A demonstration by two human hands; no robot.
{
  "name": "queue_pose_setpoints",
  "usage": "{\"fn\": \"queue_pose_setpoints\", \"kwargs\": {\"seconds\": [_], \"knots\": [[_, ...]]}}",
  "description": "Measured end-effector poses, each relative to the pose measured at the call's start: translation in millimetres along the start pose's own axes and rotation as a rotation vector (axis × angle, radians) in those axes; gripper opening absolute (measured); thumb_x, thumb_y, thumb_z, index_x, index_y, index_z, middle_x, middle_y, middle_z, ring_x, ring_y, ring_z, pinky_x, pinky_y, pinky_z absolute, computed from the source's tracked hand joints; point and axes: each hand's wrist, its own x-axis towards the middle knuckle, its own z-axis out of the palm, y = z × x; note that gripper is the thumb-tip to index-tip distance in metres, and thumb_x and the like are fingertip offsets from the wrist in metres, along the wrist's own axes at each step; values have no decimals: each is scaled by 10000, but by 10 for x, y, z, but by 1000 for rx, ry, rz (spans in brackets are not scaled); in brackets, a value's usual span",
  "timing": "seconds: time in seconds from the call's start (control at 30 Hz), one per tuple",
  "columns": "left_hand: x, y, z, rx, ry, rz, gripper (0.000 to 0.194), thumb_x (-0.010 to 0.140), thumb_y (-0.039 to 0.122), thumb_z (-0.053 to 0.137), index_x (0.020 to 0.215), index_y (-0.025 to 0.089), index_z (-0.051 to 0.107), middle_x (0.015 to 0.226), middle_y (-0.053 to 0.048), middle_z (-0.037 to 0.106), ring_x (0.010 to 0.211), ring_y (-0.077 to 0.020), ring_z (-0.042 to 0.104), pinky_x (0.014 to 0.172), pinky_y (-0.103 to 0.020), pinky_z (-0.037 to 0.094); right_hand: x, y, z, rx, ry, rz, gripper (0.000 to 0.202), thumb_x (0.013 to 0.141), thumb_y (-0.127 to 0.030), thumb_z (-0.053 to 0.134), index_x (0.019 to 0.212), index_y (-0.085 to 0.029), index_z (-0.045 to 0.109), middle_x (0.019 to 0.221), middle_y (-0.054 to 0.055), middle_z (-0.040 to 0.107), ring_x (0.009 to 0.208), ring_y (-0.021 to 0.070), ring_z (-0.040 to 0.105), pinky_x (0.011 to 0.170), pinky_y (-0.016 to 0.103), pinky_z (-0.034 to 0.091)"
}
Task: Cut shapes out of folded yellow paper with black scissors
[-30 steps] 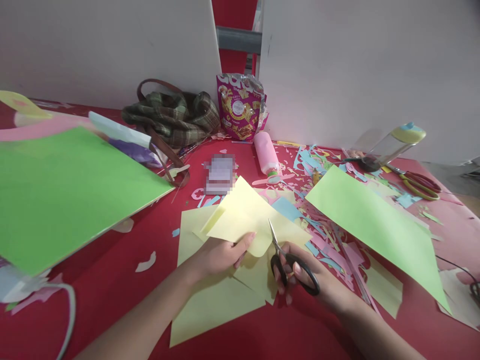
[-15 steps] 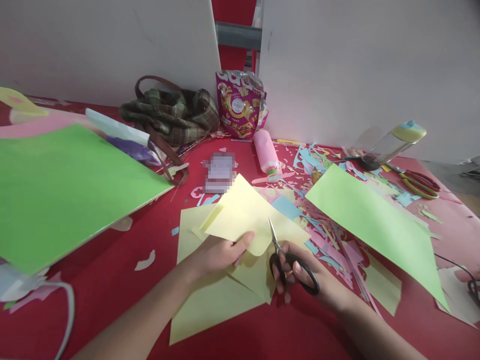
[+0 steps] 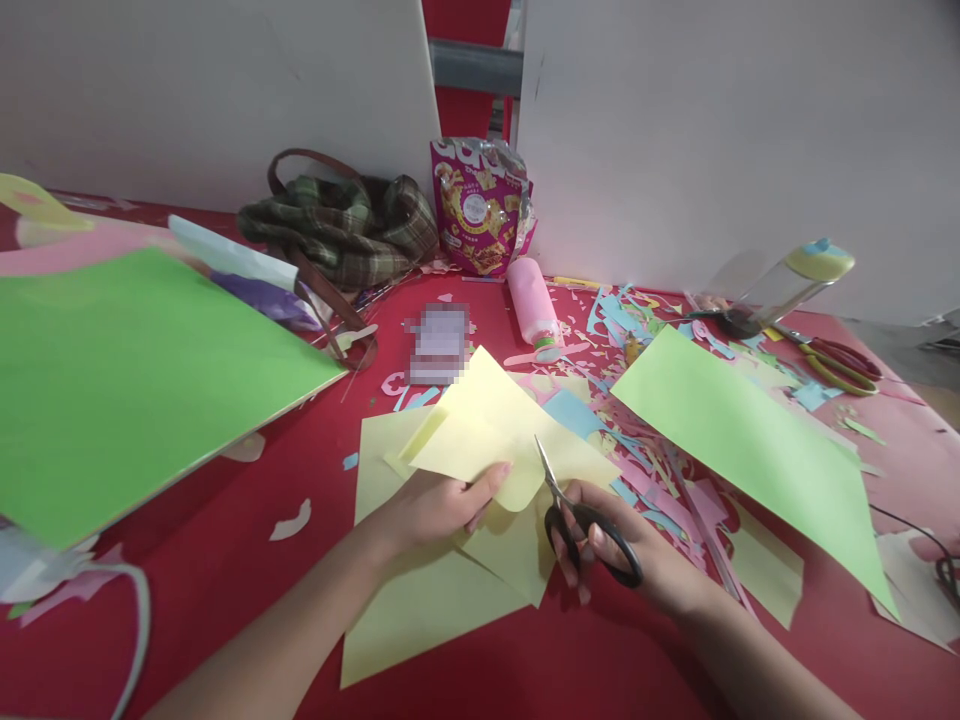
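Note:
A folded, pale yellow sheet point(image 3: 480, 415) is pinched by my left hand point(image 3: 450, 505), thumb on top and the other fingers mostly hidden under it. My right hand point(image 3: 611, 535) holds black-handled scissors point(image 3: 556, 488), with fingers through the loops. Their blades point up and away, at the yellow sheet's right part by a curved edge; the blades look nearly closed. More yellow paper point(image 3: 420, 610) lies flat on the red table under both hands.
Green sheets point(image 3: 150, 390) lie left and another green sheet point(image 3: 757, 450) right. Paper scraps point(image 3: 652, 480) spread behind my right hand. Farther back are a plaid bag point(image 3: 345, 230), a snack bag point(image 3: 480, 210), a pink bottle point(image 3: 532, 300), a clear bottle point(image 3: 780, 290) and other scissors point(image 3: 840, 365).
The scissors' handles have shifted slightly to the right and the loops sit closer together. My left hand and the folded sheet look unchanged.

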Motion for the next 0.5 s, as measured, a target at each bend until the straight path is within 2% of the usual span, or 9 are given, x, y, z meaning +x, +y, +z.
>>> {"fn": "queue_pose_setpoints", "kwargs": {"seconds": [0.2,0.37,0.5], "knots": [[32,-95,23,26,39,90,485,770,498,272,403,193,355,427,19,447,480,-134,480,652,-241,383,-24,-4,-82,-32,-28,36,353,721,-486,505,776,-157,390,582,-6,520,425,86,507,411,214,405],[34,-60,15,48,2,121,476,776,461,292,387,192,348,401,28,410,458,-119,469,644,-225,384,-33,-3,-139,-1,-63,69,326,727,-460,512,764,-154,406,613,1,518,482,96,525,409,207,428],[29,-55,32,31,46,133,458,772,439,319,385,195,336,380,37,393,431,-112,449,630,-224,385,-39,3,-169,11,-83,72,319,731,-454,508,768,-152,408,622,3,517,486,93,522,391,194,426]]}}
